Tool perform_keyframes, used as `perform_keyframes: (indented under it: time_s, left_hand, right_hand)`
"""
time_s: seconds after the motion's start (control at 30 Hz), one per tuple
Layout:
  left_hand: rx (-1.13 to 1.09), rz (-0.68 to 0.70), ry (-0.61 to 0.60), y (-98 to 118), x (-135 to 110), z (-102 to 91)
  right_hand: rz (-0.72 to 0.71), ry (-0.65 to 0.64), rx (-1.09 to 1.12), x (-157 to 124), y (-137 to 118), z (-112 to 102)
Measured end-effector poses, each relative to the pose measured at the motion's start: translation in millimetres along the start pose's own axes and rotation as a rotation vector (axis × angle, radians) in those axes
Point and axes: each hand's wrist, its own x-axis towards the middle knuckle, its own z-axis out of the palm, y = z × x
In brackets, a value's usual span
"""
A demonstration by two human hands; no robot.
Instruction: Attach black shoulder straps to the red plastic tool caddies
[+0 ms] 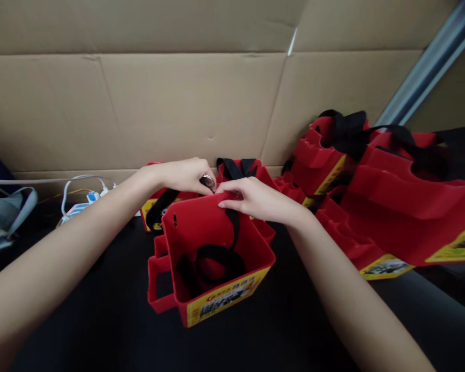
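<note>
A red plastic box (pixel 199 219) with an open top sits before me, its yellow printed label facing my side and an open loop bracket on its left. A black strap (pixel 217 250) lies coiled inside and rises to the far wall near my right hand. My right hand (pixel 251 199) pinches the top of that far wall, thumb on the inner face. My left hand (pixel 191 176) is closed at the rim's far side, just left of the right; its fingertips are hidden and I cannot make out what they hold.
More red boxes with black straps (pixel 391 191) are piled at the right, with others (pixel 240 168) behind the near box. White cables and a power strip (pixel 77 209) lie at left beside a grey bag (pixel 3 217). A cardboard wall (pixel 186 108) closes the back of the black table (pixel 101 315).
</note>
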Motion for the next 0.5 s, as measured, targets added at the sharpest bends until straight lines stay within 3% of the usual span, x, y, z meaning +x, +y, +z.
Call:
perform_keyframes:
  time_s: [0.17, 0.27, 0.3, 0.37, 0.43, 0.5]
  left_hand:
    - [0.240, -0.481, 0.306, -54.8, -46.2, -17.5]
    - [0.311, -0.650, 0.378, -65.1, -71.3, -27.0]
    - [0.293, -0.614, 0.352, -59.6, -73.3, -26.8]
    - [0.172, -0.360, 0.265, -37.8, -65.7, -20.6]
    - [0.010, -0.106, 0.220, -10.7, -46.2, -8.9]
    - [-0.092, 0.030, 0.119, 10.1, -23.1, 3.5]
  right_hand:
    - [0.022, -0.072, 0.033, -5.9, 0.8, -7.7]
    - [0.039, -0.090, 0.039, -7.2, 2.1, -9.1]
    - [0.042, -0.091, 0.042, -7.2, 2.2, -9.1]
    - [0.044, -0.092, 0.041, -6.8, 1.9, -8.6]
    - [0.036, -0.091, 0.032, -6.5, 1.1, -8.0]
    - [0.020, -0.083, 0.018, -6.5, 0.3, -7.5]
